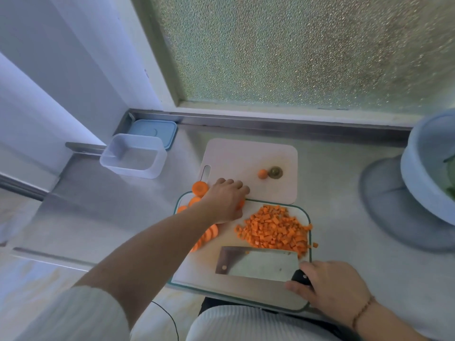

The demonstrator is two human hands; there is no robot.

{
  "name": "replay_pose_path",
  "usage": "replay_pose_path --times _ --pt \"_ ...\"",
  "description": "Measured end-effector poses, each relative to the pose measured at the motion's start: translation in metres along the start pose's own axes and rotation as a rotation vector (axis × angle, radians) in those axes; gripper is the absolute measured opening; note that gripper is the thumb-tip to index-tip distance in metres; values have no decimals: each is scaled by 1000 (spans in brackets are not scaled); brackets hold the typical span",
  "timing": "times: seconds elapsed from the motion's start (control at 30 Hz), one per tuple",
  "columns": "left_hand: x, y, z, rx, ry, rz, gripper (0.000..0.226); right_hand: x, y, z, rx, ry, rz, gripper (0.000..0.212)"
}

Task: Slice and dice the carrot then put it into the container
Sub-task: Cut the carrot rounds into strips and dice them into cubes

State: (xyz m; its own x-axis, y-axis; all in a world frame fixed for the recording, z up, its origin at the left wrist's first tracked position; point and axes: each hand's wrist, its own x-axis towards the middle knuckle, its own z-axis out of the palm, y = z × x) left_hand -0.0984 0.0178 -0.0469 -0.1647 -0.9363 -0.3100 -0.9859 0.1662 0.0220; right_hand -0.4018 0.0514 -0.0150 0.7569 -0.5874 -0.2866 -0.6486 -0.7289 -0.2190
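A heap of diced carrot [277, 231] lies on the right of the near cutting board [202, 267]. Round carrot slices [200, 188] sit along its far left corner, and more slices [208, 236] show under my left forearm. My left hand [225, 201] reaches over the board's far edge and curls on a carrot piece [240, 204], mostly hidden. My right hand [330, 286] grips the black handle of a cleaver [258, 264] lying flat on the board. The clear plastic container [134, 156] stands at the far left, nothing visible inside.
A second, pale cutting board [251, 156] lies behind, carrying a carrot end [262, 174] and a stem top [275, 172]. A blue lid [154, 130] rests behind the container. At the right edge stands a pale blue bowl [428, 168] with greens. A frosted window lines the back.
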Motion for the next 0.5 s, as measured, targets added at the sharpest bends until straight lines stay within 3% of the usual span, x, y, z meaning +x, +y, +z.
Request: replay_pose_path --times 0.13,0.2,0.3,0.4,0.5 --pt "1 0 1 -274 98 -53 26 0 0 9 -25 40 17 59" --pt "-1 3 -3 -490 205 -93 18 -3 -5 12 12 37 36 58" --pt "-16 7 -18 -933 378 -215 10 -10 -13 21 62 17 49 80" --pt "-51 5 -25 -1344 515 -394 18 -16 -19 17 118 -64 140 95" --pt "-101 8 -5 -1438 599 -577 23 -30 -25 17 209 -110 272 100"
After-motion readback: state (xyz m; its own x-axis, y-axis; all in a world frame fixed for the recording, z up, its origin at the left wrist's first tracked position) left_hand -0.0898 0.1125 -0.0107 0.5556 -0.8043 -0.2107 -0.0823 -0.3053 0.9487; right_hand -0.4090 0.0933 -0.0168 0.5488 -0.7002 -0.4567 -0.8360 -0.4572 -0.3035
